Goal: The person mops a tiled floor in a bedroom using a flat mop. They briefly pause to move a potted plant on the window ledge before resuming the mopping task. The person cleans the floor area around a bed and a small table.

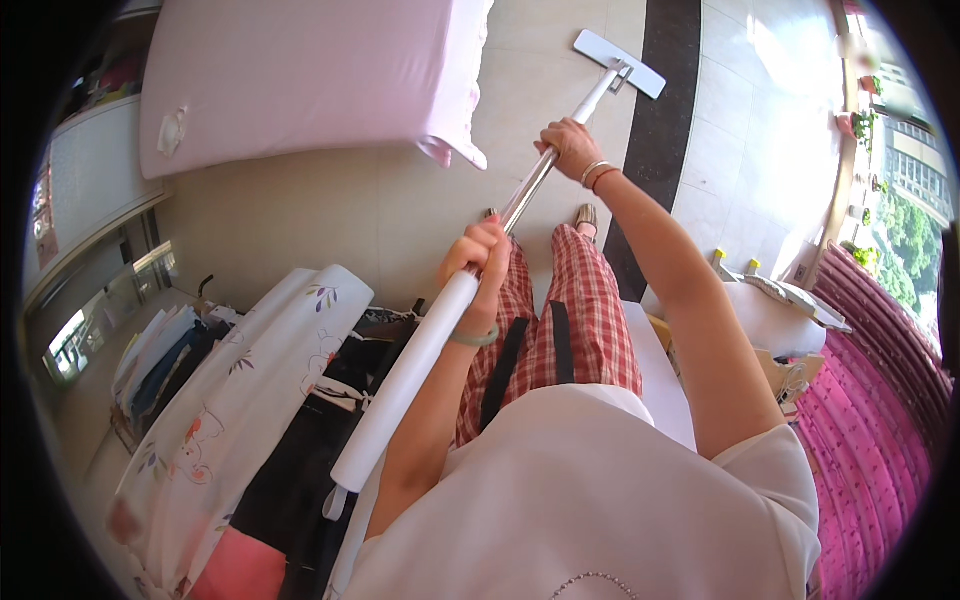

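Note:
A flat mop point(408, 385) runs diagonally across the view, its thick white handle end low on the left and its metal pole reaching up to the right. The white rectangular mop head point(597, 47) rests on the tiled floor beside a dark strip. My left hand point(482, 262) is closed around the pole at the top of the white handle, with a green bangle on that wrist. Farther along, my right hand point(572, 150) wraps the metal pole closer to the mop head; bracelets circle its wrist.
A bed or table under a pink cover point(310, 80) stands far left. Nearer left, a white floral cloth point(215, 430) drapes over something beside dark items. Pink curtains point(865, 430) hang right, by a window with potted plants point(860, 125). A dark floor strip point(664, 150) crosses the pale tiles.

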A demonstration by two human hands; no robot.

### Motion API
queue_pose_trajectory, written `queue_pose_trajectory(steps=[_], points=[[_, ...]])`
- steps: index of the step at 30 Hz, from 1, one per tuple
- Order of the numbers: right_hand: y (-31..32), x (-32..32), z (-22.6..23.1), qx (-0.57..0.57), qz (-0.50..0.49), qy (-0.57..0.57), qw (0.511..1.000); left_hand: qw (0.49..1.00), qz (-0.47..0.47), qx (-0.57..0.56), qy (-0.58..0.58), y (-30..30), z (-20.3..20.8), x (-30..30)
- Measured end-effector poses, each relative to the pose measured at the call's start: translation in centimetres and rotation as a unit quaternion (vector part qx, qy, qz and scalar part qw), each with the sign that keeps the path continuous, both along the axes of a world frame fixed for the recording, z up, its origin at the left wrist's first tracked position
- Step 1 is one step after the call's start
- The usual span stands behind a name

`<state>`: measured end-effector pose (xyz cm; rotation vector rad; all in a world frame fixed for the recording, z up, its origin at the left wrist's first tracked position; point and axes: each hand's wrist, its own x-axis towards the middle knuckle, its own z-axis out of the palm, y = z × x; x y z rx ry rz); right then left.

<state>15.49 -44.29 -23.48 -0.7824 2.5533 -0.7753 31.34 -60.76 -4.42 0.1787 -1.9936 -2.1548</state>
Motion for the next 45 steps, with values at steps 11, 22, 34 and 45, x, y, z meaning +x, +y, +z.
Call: queue_pose_trajectory(steps=[11,22,34,45], points=[[-14.7,21.3,7.4,-0.136,0.04,-0.075,0.987,0.988,-0.043,-0.103,-0.108,-13.4,13.8,15.5],[-11.1,15.7,6.0,-0.06,0.189,-0.108,0.974,0.999,0.042,-0.008,-0.027,-9.8,9.9,12.6],[7.3,5.7,0.8,-0.021,-0.074,-0.037,0.996,0.985,-0.169,0.003,0.02,2.8,0.9,-0.2],[0.5,15.3,1.4,-0.07,-0.264,-0.023,0.962,0.946,-0.323,0.028,-0.015,-5.9,2.4,0.6]])
